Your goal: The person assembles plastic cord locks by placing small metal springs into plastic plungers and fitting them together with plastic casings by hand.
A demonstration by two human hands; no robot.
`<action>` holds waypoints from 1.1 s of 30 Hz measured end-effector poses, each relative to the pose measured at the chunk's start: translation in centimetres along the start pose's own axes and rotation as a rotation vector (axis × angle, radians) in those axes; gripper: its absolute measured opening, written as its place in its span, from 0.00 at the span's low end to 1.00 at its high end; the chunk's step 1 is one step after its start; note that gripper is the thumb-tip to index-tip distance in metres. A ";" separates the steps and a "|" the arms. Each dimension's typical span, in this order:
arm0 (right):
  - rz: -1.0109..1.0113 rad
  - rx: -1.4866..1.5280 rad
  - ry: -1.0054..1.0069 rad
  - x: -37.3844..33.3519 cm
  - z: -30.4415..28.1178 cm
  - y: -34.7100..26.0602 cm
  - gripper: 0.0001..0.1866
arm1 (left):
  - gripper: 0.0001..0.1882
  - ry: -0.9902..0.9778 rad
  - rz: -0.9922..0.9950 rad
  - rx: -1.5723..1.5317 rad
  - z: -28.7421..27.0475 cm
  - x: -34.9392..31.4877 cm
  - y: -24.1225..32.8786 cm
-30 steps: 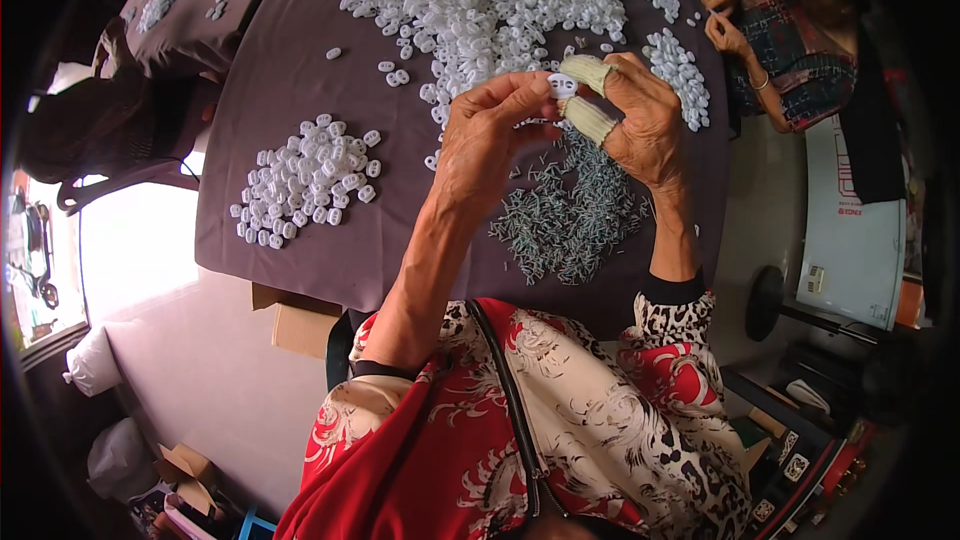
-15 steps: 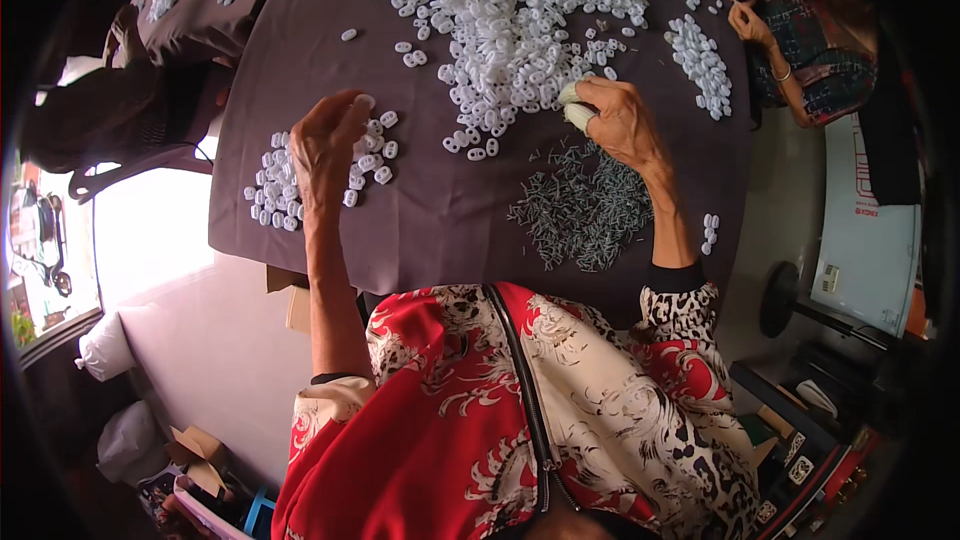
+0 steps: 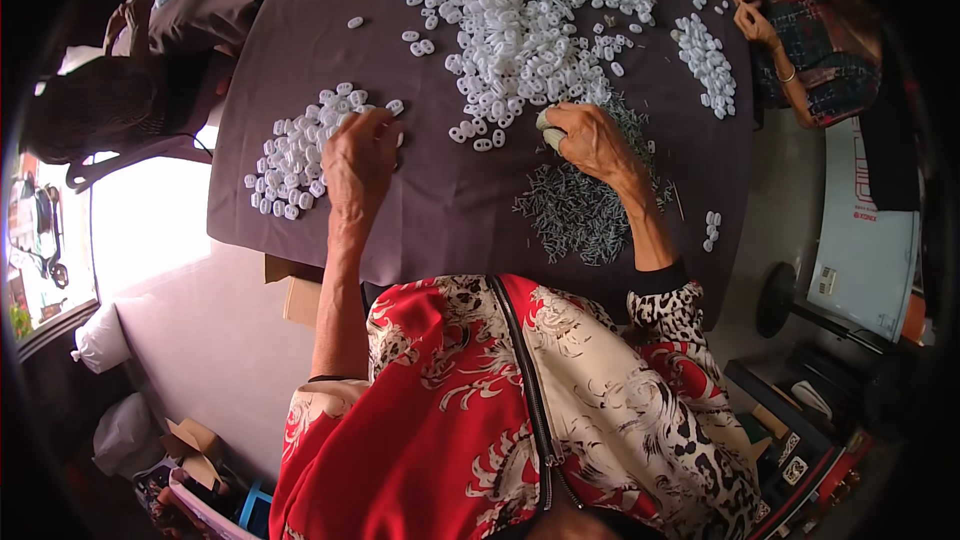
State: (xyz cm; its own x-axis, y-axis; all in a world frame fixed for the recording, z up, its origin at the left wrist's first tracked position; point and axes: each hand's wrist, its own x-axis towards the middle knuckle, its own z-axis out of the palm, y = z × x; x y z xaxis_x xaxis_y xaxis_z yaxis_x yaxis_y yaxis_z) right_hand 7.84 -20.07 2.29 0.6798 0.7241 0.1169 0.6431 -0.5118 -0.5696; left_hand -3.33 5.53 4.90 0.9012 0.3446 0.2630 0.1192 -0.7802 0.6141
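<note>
My left hand (image 3: 360,162) is at the right edge of a smaller pile of white oval plastic pieces (image 3: 292,162), fingers curled in. A sliver of a white oval piece (image 3: 400,139) shows at its fingertips. My right hand (image 3: 598,148), with pale covers on thumb and forefinger, is closed in a pinch just below the big heap of white oval pieces (image 3: 515,25). What it pinches, if anything, is hidden. Under and beside that hand spreads a pile of small grey screw-like pins (image 3: 572,212). The white pieces have small holes in them.
A brown cloth (image 3: 450,200) covers the table. Another white pile (image 3: 705,65) lies at the right, near a co-worker's hands (image 3: 757,10). A few white pieces (image 3: 711,232) lie by the right edge. Someone else sits at the left by a second table (image 3: 205,5).
My left hand has moved right and slightly down, to the edge of the smaller pile. My right hand has shifted left and a little down, off the upper grey pins.
</note>
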 end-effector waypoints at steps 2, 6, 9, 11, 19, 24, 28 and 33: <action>0.031 -0.017 0.007 -0.3 0.0 0.0 0.03 | 0.07 -0.085 0.108 -0.022 2.5 -0.6 1.2; 0.012 -0.046 0.025 -0.6 0.2 -1.2 0.04 | 0.07 -0.218 0.135 -0.068 5.2 -1.9 2.9; -0.045 -0.080 0.041 -0.7 0.9 -0.9 0.06 | 0.07 -0.178 0.200 -0.055 6.2 -2.6 3.5; -0.072 -0.097 0.065 -0.7 1.1 -0.8 0.06 | 0.08 -0.193 0.187 -0.051 6.7 -2.9 3.9; -0.060 -0.118 0.044 -0.9 1.3 -0.8 0.05 | 0.06 -0.114 0.170 -0.012 7.9 -3.0 3.4; -0.116 -0.170 0.051 -1.2 1.8 -0.7 0.05 | 0.05 -0.100 0.126 -0.105 7.5 -2.6 2.8; -0.105 -0.173 0.064 -1.2 2.1 -0.7 0.04 | 0.07 0.000 0.075 -0.026 7.9 -0.2 2.0; 0.006 0.054 0.049 -1.1 0.9 -0.2 0.04 | 0.08 -0.069 0.114 0.057 8.5 1.2 2.1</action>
State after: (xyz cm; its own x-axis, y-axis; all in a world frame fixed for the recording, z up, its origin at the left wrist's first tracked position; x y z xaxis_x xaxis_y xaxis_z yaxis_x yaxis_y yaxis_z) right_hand 6.64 -20.31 1.54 0.7007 0.6970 0.1522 0.6198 -0.4892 -0.6136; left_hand 1.53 -0.14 0.12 0.9364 0.2173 0.2756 0.0364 -0.8411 0.5396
